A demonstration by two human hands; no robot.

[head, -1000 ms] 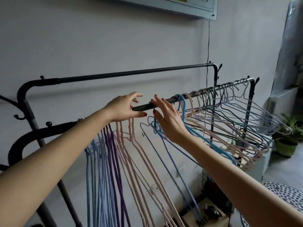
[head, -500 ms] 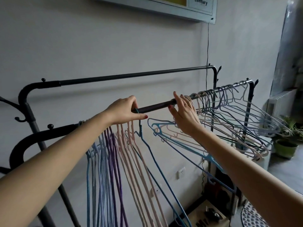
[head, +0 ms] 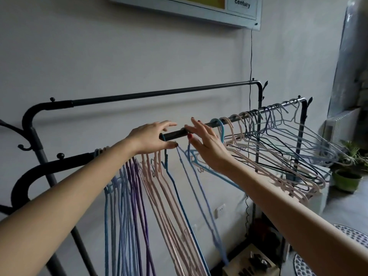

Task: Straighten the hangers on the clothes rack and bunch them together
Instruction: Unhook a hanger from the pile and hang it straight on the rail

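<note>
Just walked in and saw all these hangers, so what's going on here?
A person is tidying hangers on a black clothes rack. The left hand rests on the front rail beside the straightened bunch. The right hand, fingers spread, reaches toward the tilted, spread-out hangers on the right. These are not yet bunched.

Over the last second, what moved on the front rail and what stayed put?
The right hand reached right, then came back left, fingers spread. A dark blue hanger has joined the left bunch by the left hand, which stayed on the front rail. The tangled hangers stayed at right.
</note>
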